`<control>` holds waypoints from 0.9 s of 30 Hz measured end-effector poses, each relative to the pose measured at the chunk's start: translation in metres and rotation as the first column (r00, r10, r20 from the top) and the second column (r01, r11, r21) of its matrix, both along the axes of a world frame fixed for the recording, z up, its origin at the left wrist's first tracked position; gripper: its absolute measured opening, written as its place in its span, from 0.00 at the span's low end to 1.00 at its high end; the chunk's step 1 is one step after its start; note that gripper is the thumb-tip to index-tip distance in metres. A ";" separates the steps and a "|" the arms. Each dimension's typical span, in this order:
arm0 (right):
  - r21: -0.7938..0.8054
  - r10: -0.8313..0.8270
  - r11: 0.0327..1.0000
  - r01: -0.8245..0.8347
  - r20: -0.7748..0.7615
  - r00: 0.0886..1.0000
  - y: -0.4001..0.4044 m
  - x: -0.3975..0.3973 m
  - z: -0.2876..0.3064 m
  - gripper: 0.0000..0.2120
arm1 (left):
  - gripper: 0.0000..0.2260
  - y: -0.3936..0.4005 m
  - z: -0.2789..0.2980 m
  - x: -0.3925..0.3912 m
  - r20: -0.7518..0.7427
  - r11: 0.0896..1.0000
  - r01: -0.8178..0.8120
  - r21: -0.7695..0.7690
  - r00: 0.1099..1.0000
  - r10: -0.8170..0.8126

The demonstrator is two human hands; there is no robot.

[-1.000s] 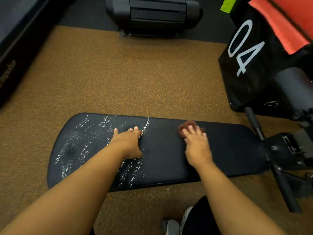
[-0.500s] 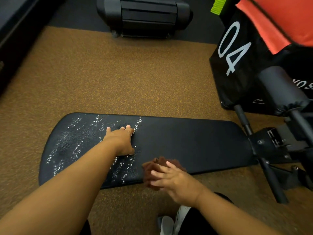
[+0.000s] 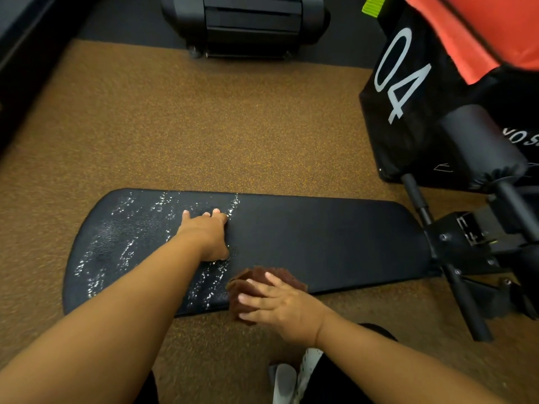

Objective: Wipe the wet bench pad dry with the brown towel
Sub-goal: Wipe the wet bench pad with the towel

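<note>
The black bench pad (image 3: 335, 240) lies lengthwise across the view. Its left half glistens with water droplets (image 3: 125, 252); its right half looks matte and dry. My left hand (image 3: 205, 234) rests flat on the pad at the border of the wet part, fingers apart, holding nothing. My right hand (image 3: 277, 304) presses the folded brown towel (image 3: 250, 284) onto the pad's near edge, just right of a streak of droplets. Part of the towel is hidden under my fingers.
The bench's black metal frame (image 3: 460, 249) and roller pad (image 3: 481, 147) stand at the right, with a black bag marked "04" (image 3: 408, 91) behind. A black machine (image 3: 245, 21) sits at the top. Speckled brown floor (image 3: 204, 126) surrounds the pad. My shoe (image 3: 294, 374) is below.
My right hand has dragged the towel from the pad's far edge back to its near edge and a little left. My left hand has stayed where it was.
</note>
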State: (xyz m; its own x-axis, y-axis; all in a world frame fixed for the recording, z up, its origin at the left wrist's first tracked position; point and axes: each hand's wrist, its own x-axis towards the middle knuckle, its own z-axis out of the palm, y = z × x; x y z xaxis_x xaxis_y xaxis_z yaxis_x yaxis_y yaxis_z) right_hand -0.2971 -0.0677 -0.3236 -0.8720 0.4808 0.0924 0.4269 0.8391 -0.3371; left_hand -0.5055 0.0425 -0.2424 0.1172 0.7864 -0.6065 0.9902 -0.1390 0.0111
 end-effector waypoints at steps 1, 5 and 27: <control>0.024 0.051 0.998 -0.052 0.031 0.998 0.005 0.010 0.002 0.22 | 0.40 -0.001 0.000 0.000 0.003 1.000 -0.002 -0.004 1.000 0.002; 0.080 0.175 0.978 -0.190 0.173 0.969 0.023 0.061 0.005 0.25 | 0.42 0.001 -0.002 -0.005 0.034 0.999 -0.026 -0.024 0.999 0.026; 0.070 -0.042 0.997 0.020 0.337 0.940 0.022 0.182 0.036 0.33 | 0.41 0.009 -0.004 -0.003 0.011 0.999 -0.030 -0.026 0.999 0.030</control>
State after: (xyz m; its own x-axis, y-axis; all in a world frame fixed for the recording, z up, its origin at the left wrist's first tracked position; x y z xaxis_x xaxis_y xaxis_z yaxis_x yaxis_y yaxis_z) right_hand -0.1151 -0.0456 -0.2879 -0.8419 0.5110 -0.1735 0.5324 0.8388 -0.1134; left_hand -0.5080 0.0514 -0.2469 0.1011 0.7739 -0.6252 0.9937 -0.1089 0.0259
